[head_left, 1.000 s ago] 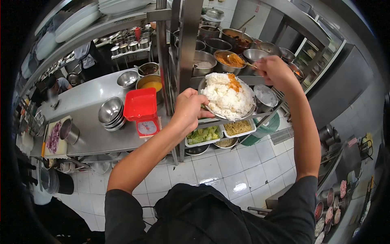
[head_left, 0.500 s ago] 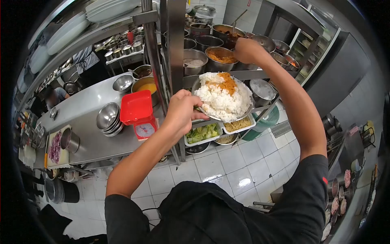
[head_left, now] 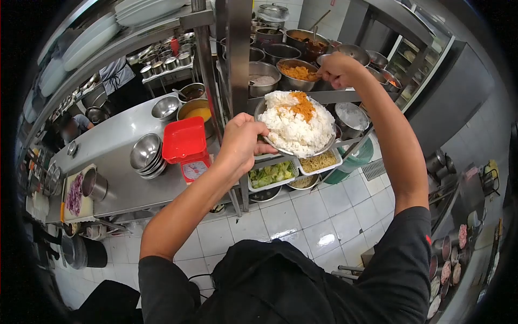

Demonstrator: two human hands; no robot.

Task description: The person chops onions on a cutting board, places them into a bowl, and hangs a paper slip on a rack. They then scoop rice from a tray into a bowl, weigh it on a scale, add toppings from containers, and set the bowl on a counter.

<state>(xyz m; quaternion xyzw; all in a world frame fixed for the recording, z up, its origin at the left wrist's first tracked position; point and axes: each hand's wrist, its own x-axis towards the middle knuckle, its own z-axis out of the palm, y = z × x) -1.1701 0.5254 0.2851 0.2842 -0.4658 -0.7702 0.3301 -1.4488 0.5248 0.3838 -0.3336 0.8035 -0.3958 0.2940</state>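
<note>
My left hand pinches the rim of a round metal plate heaped with white rice. Orange shredded food lies on top of the rice. Just beyond the plate, my right hand is closed at the right side of a metal bowl of orange food, gripping what looks like a thin utensil, mostly hidden. A bowl of pale food stands to the left of that bowl.
A red scale, stacked metal bowls and a cutting board with chopped purple food are on the left counter. A steel post rises beside the pots. Trays of greens and noodles hang below. A person stands back left.
My right hand has moved down and nearer, from behind the orange food bowl to its right side. The plate remains in my left hand, and the view has shifted slightly.
</note>
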